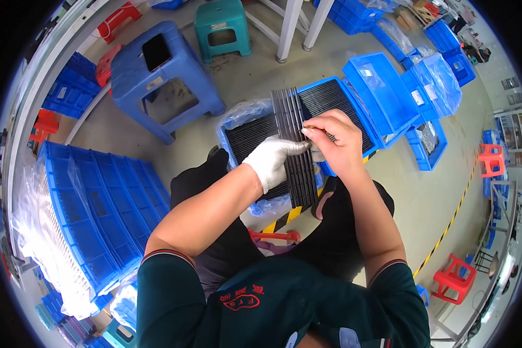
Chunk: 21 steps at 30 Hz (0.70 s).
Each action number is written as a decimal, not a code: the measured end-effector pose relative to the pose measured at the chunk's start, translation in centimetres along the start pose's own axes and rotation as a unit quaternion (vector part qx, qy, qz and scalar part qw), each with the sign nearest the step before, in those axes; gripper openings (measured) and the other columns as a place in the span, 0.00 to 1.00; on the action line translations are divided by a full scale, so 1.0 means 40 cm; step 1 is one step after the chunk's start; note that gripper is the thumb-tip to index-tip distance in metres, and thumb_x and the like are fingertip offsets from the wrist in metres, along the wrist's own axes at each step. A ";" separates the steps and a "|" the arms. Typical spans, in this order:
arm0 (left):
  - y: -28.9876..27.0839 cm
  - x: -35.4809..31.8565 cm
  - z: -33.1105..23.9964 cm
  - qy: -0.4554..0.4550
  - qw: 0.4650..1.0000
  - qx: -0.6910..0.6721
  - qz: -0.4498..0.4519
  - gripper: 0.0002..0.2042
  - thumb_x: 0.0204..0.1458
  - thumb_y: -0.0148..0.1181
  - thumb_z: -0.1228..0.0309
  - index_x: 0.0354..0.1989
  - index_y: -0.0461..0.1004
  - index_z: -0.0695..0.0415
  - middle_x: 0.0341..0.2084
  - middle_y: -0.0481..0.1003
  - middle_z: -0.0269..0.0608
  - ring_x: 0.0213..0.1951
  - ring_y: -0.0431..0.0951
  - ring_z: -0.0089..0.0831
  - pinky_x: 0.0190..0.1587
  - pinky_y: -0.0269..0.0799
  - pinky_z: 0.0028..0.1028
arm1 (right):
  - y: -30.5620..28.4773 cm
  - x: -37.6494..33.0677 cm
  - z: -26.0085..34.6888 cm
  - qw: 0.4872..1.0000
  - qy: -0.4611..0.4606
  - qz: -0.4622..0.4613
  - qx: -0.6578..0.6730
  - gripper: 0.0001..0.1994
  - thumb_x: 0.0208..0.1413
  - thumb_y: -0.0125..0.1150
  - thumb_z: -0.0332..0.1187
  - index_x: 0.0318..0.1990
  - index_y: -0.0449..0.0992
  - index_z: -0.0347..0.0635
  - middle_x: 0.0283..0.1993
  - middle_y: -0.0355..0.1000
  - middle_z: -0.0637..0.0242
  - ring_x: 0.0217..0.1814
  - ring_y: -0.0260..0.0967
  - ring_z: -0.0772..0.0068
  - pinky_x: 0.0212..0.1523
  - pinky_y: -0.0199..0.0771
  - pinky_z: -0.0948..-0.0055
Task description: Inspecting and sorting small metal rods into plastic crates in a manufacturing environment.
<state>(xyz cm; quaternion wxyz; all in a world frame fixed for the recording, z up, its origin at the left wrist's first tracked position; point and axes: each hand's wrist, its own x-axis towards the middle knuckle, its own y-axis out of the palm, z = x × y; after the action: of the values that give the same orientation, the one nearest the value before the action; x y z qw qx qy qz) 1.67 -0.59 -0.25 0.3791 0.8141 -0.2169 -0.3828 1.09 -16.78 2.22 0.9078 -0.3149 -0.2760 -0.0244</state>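
Observation:
My left hand, in a white glove, grips a flat bundle of long black ribbed strips around its left edge, thumb over the top. The bundle is held lengthwise above two blue crates. My bare right hand is at the bundle's right edge, thumb and fingertips pinched together. Something small shows by its fingers, too small to name. Below the bundle, a plastic-lined blue crate holds many similar black strips. Another blue crate beyond my right hand also holds rows of black strips.
A blue stool bears a dark phone; a teal stool stands behind. Stacked blue crates rise at my left. More blue bins stand at the right. Red stools stand at far right. Striped tape crosses the floor.

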 end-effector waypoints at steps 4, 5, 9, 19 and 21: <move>0.005 -0.006 -0.003 0.004 1.000 -0.012 0.023 0.11 0.55 0.52 0.78 0.46 0.71 0.60 0.36 0.76 0.41 0.40 0.79 0.36 0.44 0.76 0.43 | -0.001 -0.004 -0.004 1.000 0.008 0.011 0.009 0.08 0.42 0.67 0.23 0.32 0.80 0.41 0.31 0.73 0.67 0.33 0.70 0.73 0.32 0.68 0.76; 0.004 -0.005 -0.003 0.006 1.000 -0.011 0.020 0.11 0.55 0.52 0.78 0.46 0.71 0.60 0.36 0.76 0.41 0.39 0.79 0.36 0.43 0.76 0.43 | 0.000 -0.005 -0.005 1.000 0.006 0.014 0.008 0.08 0.42 0.67 0.23 0.32 0.80 0.41 0.31 0.73 0.67 0.33 0.70 0.73 0.32 0.68 0.76; -0.010 0.002 0.003 0.001 0.999 -0.019 0.032 0.11 0.55 0.52 0.78 0.46 0.71 0.61 0.37 0.76 0.42 0.39 0.79 0.37 0.44 0.76 0.43 | 0.001 -0.003 -0.003 1.000 -0.006 0.015 0.003 0.08 0.41 0.67 0.23 0.32 0.80 0.42 0.31 0.73 0.67 0.33 0.70 0.72 0.32 0.69 0.76; -0.030 0.021 0.016 0.026 0.999 0.004 0.025 0.10 0.54 0.52 0.78 0.45 0.71 0.63 0.38 0.75 0.44 0.41 0.78 0.38 0.44 0.76 0.43 | -0.003 0.002 0.005 0.993 -0.069 0.027 -0.088 0.09 0.35 0.67 0.26 0.29 0.80 0.47 0.29 0.69 0.70 0.34 0.68 0.67 0.32 0.70 0.71; -0.025 0.018 0.014 0.026 0.999 -0.001 0.022 0.10 0.54 0.52 0.79 0.45 0.71 0.63 0.38 0.75 0.44 0.40 0.78 0.38 0.44 0.76 0.43 | -0.003 0.002 0.007 0.994 -0.073 0.018 -0.078 0.09 0.35 0.68 0.25 0.29 0.80 0.47 0.29 0.69 0.70 0.33 0.68 0.67 0.32 0.70 0.71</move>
<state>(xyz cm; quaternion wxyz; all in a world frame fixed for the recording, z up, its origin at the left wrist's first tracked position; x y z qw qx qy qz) 1.72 -0.68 -1.60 0.3935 0.8186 -0.2245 -0.3530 0.99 -16.70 2.53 0.8582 -0.3910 -0.3326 -0.0064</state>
